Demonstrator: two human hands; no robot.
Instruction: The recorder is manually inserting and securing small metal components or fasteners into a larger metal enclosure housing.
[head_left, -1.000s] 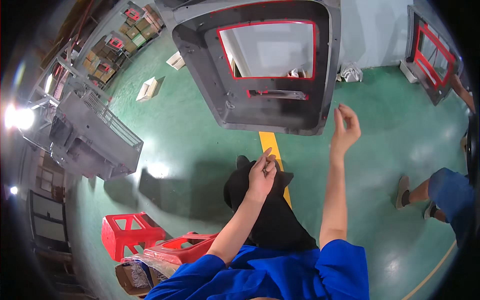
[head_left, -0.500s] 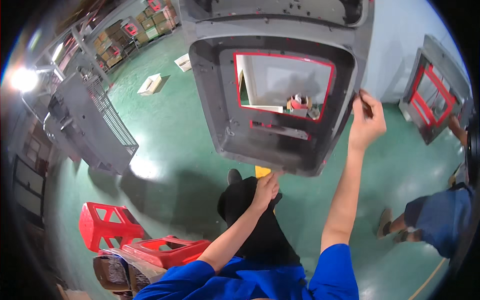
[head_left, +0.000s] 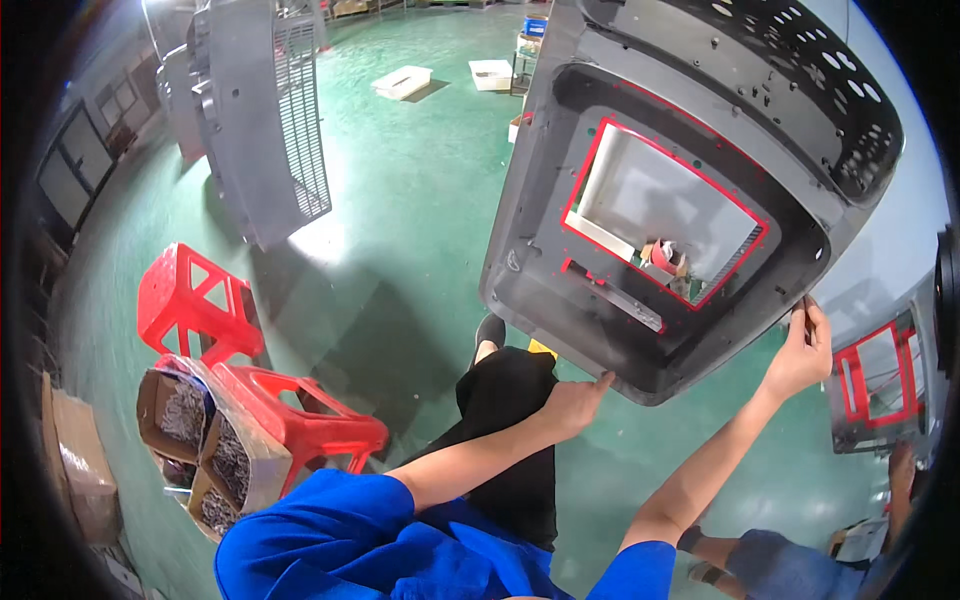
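Observation:
A large dark grey moulded housing panel point(head_left: 520, 215) stands upright before me, tilted in view. A rectangular window with a red edge point(head_left: 590, 150) is cut through it, and a narrow slot lies below. My left hand point(head_left: 570, 408) is closed at the panel's lower rim, its thumb against the edge. At the right side edge my right hand point(head_left: 803, 350) is closed in a pinch, fingertips touching the rim. Anything small between those fingertips is too hidden to name. Small studs and dark fittings dot the panel's inner face.
Left stand red plastic stools point(head_left: 200, 300) and a divided cardboard box point(head_left: 255, 475) of small metal parts. Beyond is a grey slotted panel point(head_left: 245, 120). White trays point(head_left: 403, 82) lie on the green floor. Another person point(head_left: 790, 565) is at lower right, near a second red-edged panel point(head_left: 845, 435).
My view has turned left, so the panel now appears farther right and more tilted. Both hands remain at about the same places on its rim.

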